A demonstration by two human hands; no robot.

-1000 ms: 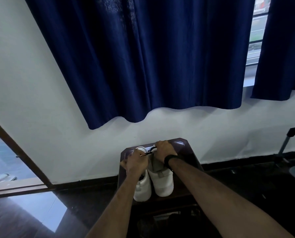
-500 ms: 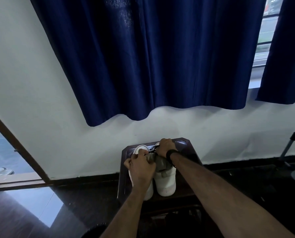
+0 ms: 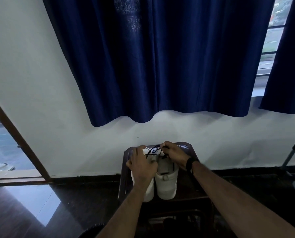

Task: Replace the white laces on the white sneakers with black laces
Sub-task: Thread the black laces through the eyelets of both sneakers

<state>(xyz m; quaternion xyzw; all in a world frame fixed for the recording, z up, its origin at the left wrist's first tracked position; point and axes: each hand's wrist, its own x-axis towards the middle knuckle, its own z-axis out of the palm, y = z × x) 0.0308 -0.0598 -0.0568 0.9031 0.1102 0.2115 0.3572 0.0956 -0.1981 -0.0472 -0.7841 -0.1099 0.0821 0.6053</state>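
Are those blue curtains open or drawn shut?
Mostly drawn: the blue curtain covers the window, but a gap at right shows the window.

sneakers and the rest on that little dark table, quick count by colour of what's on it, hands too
White: 2, the left sneaker and the right sneaker.
Black: 1, the black lace stretched between the hands; any second lace cannot be told apart.
Bare hands: 2, the left hand and the right hand.
Total: 5, all over the dark table.

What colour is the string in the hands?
Black: the thin shoelace stretched between both hands, seen in the head view.
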